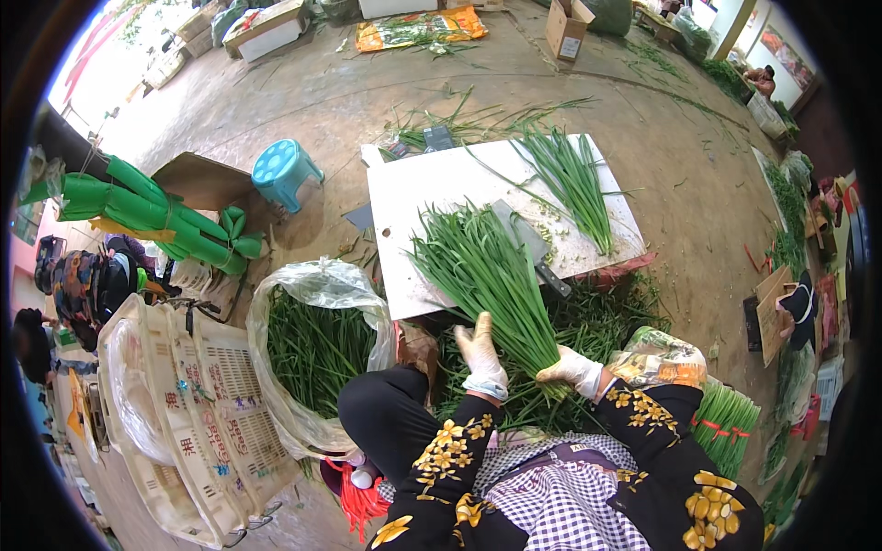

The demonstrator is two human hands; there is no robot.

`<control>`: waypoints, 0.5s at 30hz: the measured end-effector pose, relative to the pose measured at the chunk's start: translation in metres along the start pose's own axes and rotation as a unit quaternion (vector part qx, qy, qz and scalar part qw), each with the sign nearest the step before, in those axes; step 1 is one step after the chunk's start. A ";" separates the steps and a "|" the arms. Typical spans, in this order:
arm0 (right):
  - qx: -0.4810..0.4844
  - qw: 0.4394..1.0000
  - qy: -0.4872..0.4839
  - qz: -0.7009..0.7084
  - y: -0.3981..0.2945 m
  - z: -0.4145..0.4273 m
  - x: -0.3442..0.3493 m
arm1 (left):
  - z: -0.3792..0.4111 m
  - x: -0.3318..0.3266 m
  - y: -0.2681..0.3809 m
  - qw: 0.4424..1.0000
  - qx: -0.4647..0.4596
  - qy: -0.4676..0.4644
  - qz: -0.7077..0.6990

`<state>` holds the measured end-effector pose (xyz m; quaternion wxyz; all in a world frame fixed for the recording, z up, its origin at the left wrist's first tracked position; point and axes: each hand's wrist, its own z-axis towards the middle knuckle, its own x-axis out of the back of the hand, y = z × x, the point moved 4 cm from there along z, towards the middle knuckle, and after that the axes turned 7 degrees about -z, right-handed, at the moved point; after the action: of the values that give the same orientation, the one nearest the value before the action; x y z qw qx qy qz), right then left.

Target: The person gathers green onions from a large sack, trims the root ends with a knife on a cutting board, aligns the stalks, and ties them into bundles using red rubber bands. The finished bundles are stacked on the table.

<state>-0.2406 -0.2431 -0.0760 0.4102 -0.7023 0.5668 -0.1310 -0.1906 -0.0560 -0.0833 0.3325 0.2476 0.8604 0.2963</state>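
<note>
A large bunch of garlic chives slants across the near edge of a white board. My right hand, in a pale thin glove, grips the bunch at its cut stem ends. Beside the stems, my gloved left hand is open with fingers apart; whether it touches the leaves I cannot tell. A cleaver with a black handle lies on the board, partly behind the bunch. A smaller bunch of chives rests at the board's far right, among small cut bits.
Left of my knee stands a clear plastic bag full of greens, beside stacked white plastic crates. Loose leaves pile below the board. Tied green bundles lie at my right. A blue stool is beyond, left.
</note>
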 end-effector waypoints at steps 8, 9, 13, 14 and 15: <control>0.051 0.997 0.005 -0.063 0.010 -0.013 0.020 | 0.006 -0.034 0.088 0.817 -0.439 -0.151 0.342; 0.054 0.997 0.001 -0.058 0.011 -0.015 0.022 | 0.013 -0.041 0.088 0.762 -0.464 -0.144 0.428; 0.044 0.998 -0.004 -0.048 0.004 -0.025 0.019 | 0.038 -0.050 0.086 0.648 -0.506 -0.159 0.546; 0.047 0.997 -0.003 -0.054 0.001 -0.028 0.018 | 0.044 -0.051 0.085 0.624 -0.512 -0.174 0.564; 0.049 0.997 -0.001 -0.059 0.001 -0.030 0.018 | 0.047 -0.054 0.085 0.599 -0.517 -0.191 0.581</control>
<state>-0.2547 -0.2724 -0.0629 0.4367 -0.7134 0.5170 -0.1817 -0.1025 -0.0139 -0.0316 0.3191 0.5326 0.1549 0.7684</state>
